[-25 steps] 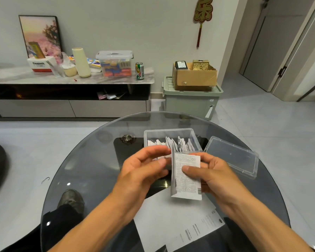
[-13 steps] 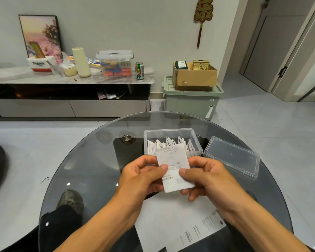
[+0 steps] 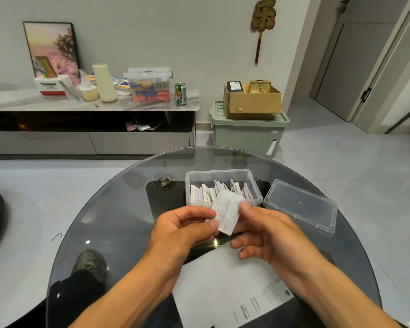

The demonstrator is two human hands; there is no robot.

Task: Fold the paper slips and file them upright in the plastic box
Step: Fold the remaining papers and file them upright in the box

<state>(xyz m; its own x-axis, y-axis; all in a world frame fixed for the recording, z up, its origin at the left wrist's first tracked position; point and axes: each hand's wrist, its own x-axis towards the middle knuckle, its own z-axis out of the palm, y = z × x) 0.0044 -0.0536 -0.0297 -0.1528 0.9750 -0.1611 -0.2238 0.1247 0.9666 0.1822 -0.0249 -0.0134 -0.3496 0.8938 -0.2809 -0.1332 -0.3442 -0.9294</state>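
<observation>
You are holding a folded paper slip (image 3: 227, 214) between both hands above the round glass desk (image 3: 109, 223), just in front of the clear plastic box (image 3: 255, 185). Your left hand (image 3: 185, 230) is pinching the slip's lower left edge between thumb and forefinger, while your right hand (image 3: 268, 235) is gripping its right side, the lower fingers loosely curled. Other slips (image 3: 206, 192) are standing upright inside the box. Its lid (image 3: 301, 205) is lying just to the right, and larger sheets (image 3: 225, 287) are lying beneath your forearms.
</observation>
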